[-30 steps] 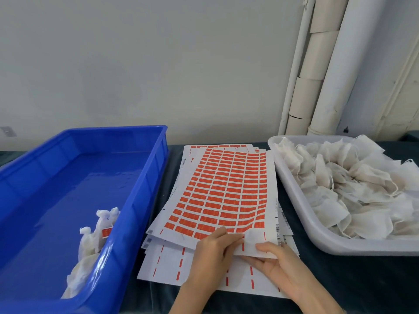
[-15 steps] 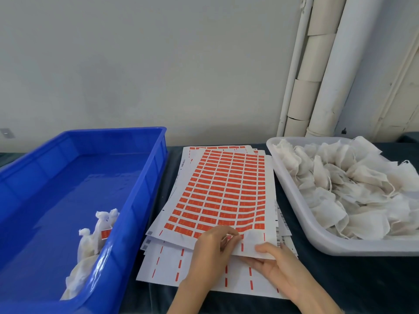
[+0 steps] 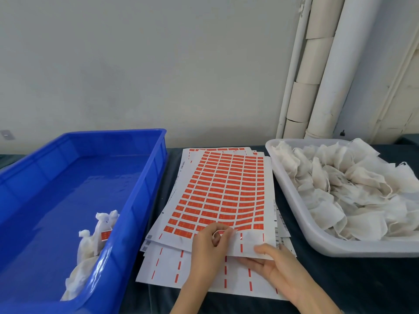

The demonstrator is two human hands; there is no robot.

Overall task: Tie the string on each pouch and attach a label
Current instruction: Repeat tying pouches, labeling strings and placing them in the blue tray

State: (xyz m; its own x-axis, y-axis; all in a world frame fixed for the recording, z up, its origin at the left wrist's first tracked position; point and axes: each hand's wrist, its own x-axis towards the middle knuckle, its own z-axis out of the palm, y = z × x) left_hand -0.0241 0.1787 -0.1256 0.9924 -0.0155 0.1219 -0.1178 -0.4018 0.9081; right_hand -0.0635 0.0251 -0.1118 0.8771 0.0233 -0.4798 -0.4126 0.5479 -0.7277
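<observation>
A stack of label sheets [image 3: 223, 191] covered in orange-red labels lies between two bins. My left hand [image 3: 209, 248] pinches a label [image 3: 221, 232] at the near edge of the top sheet, part lifted from the backing. My right hand [image 3: 275, 266] holds that sheet's near right corner, thumb on top and fingers underneath. A pale tray [image 3: 292, 200] on the right is full of loose white pouches [image 3: 353, 189]. A blue bin [image 3: 140, 200] on the left holds several tied pouches [image 3: 97, 241], one with a red label.
The table has a dark cloth cover [image 3: 362, 282]. White pipes [image 3: 326, 69] run up the wall behind the pale tray. Lower sheets [image 3: 172, 268] with few labels left stick out toward me under the top sheet.
My left fingers have curled tighter at the sheet's near edge and a label now lifts between them. My right hand stays on the corner.
</observation>
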